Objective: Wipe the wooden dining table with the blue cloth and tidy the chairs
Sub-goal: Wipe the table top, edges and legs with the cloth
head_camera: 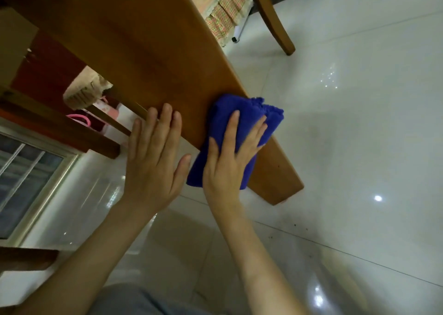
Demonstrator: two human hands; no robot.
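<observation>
So you're at the near corner of the table [134,39], and the view is tilted hard, so the top reads as a narrow brown strip running off to the far end. Your right hand [230,151] lies flat on the cloth [249,113], fingers spread, pressing rather than clenching; nothing is actually grasped. The cloth is folded and sits across the table's edge, with part of it hanging off both sides of that strip. Your left hand [153,156] is open too, palm down, fingertips touching the opposite edge just beside the cloth, holding nothing.

Stuff that could bite you, as I see it:

- Since you're only pushing down on the cloth, a stroke toward the corner could slide it off the edge onto the floor [359,123]. The overhanging part makes that more likely.
- The folds may open mid-stroke and bunch under your palm, so you'd skip patches.
- That floor looks glossy. If the cloth is damp (can't tell), drips near your feet mean a slip risk.
- A chair [273,20] with a checked cushion sits close to the far edge. A long sweep that way might catch the cushion frill.
- Leaning weight on your left fingertips at the very edge could let that hand slip off.
</observation>
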